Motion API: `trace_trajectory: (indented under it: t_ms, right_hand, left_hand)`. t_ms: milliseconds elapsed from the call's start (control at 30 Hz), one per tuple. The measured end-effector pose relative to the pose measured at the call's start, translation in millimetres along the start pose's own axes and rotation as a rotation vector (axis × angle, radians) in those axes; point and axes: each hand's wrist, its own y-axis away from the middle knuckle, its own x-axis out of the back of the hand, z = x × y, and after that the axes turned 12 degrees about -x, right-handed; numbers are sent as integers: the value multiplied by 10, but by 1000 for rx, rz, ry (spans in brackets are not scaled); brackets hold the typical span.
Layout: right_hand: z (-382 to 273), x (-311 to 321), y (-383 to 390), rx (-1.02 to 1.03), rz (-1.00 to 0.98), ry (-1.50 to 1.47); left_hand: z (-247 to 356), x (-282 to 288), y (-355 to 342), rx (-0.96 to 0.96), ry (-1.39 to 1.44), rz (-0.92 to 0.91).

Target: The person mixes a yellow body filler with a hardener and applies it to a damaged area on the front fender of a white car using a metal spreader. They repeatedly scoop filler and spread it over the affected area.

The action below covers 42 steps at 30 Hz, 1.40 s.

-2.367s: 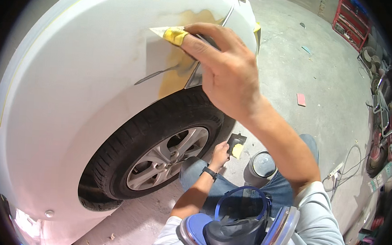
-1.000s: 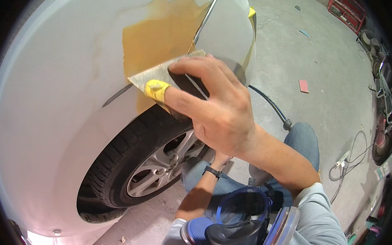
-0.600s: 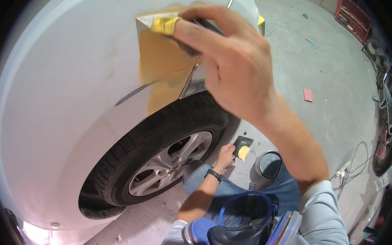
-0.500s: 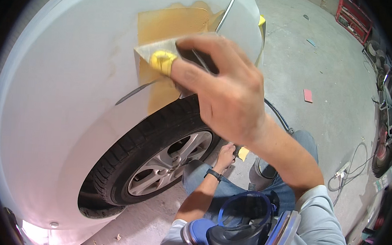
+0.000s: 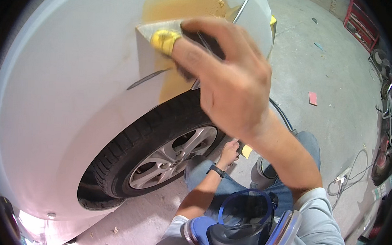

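My right hand (image 5: 233, 84), yellow wrapping on its thumb, grips a thin metal spreader (image 5: 145, 33) against the white car fender (image 5: 64, 93). Beige-yellow filler (image 5: 186, 6) covers part of the panel above the wheel arch, with a dark streak (image 5: 145, 80) beside it. Down by the wheel (image 5: 172, 152), my left hand (image 5: 227, 155) holds a dark board, mostly hidden behind my right arm, bearing a lump of yellow paste (image 5: 246, 152). An open tin (image 5: 262, 170) sits between my legs, partly covered by that arm.
A blue-and-black respirator (image 5: 234, 233) hangs at my chest. On the concrete floor (image 5: 319, 129) are a pink block (image 5: 312, 98), a blue strip (image 5: 318, 46), cables (image 5: 353, 175) and a hose (image 5: 280, 113). A red rack (image 5: 360, 24) and assorted clutter line the right side.
Over the last seconds the filler patch has grown, and my right hand has moved down and up across it with the spreader, rising slightly in the last half second.
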Motion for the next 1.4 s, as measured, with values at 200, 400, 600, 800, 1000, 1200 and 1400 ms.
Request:
trace_trajectory:
  t_ms: [200,400,600,800,1000,1200,1400]
  right_hand:
    - [-385,-8,565,-95,-33,-25]
    - [79,346,176,-173,-88,-38]
    - [616,326,-456,-143,-182,-160]
    - [400,166,-254,-22,-43,-17]
    - [336,346,-111,-82,-94,-48]
    - [627,303,-442,-99,-128,9]
    - [355,129,-50,-129,-16,14]
  left_hand:
    - [-76,-23,45,-105,-50,38]
    - [15,-10,47,-47,-5,48]
    - [23,9,-26,43,61,0]
    - [-9,15,-30,4,88,-16]
    - [54,-16,-3,13,65,7]
    - [68,-14,2,26,50,7]
    - [2,11,-8,-10,64,-19]
